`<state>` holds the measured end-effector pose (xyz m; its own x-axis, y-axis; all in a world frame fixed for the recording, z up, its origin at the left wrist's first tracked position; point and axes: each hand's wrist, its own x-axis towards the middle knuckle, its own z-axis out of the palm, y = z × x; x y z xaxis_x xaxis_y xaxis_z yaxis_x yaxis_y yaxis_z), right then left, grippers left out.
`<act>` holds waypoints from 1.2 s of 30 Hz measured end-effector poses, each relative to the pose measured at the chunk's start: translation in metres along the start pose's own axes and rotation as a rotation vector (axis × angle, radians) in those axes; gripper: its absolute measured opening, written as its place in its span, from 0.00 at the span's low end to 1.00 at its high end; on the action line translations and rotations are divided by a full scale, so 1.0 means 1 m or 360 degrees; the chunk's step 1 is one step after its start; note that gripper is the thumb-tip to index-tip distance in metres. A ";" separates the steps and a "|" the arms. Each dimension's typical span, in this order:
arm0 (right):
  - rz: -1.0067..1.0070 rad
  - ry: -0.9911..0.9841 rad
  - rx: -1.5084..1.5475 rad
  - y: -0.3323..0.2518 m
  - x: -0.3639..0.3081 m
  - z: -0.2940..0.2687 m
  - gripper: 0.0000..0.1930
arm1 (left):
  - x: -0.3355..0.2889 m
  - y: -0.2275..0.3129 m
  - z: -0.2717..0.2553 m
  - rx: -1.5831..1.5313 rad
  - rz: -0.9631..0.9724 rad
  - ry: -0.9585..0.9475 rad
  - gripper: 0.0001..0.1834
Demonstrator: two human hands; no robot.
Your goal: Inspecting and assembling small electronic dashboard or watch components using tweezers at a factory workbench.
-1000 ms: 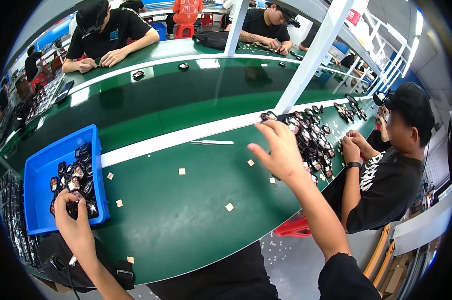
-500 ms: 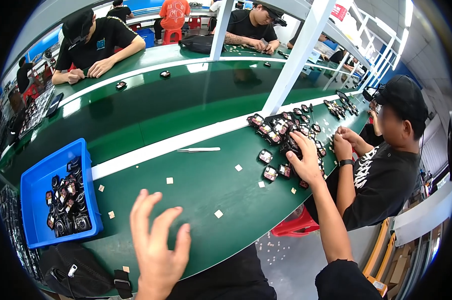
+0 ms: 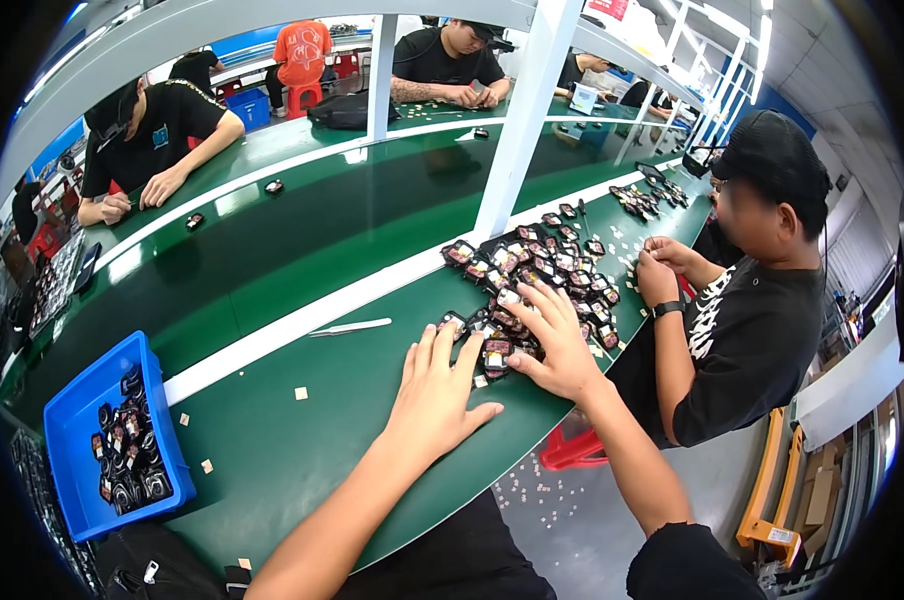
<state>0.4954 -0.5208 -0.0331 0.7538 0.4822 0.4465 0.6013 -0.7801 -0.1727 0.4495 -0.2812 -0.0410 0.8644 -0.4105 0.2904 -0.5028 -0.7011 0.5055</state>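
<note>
A heap of small black square gadget parts point(image 3: 512, 257) with red and white faces lies on the green tabletop point(image 3: 302, 440), ahead and to the right. My right hand point(image 3: 562, 352) rests on the heap's near side, fingers spread over the parts. My left hand point(image 3: 437, 395) lies flat at the heap's left edge, its fingers stretched out and the fingertips by the nearest parts. I see nothing gripped in either hand; what lies under the palms is hidden. White-handled tweezers point(image 3: 352, 327) lie on the table beyond my left hand.
At the left stands a blue bin point(image 3: 67, 500) holding more black parts. A black bag point(image 3: 157, 565) sits at the near left edge. Small pale squares point(image 3: 302, 394) are scattered about. A white post point(image 3: 527, 125) rises behind the heap; a co-worker point(image 3: 772, 300) sits close at the right.
My left hand has moved from above the near table to the heap's left edge and lowered. My right hand remains on the heap, where parts have been drawn together. The view has shifted right.
</note>
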 end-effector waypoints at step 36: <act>0.0240 -0.0079 0.0383 -0.032 -0.023 0.023 0.39 | 0.013 -0.024 0.013 0.0082 0.0341 0.0092 0.43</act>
<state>0.4651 -0.4973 -0.0581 0.8480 0.3914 0.3574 0.5225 -0.7303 -0.4400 0.4724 -0.2776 -0.0598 0.7359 -0.5202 0.4333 -0.6731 -0.6311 0.3856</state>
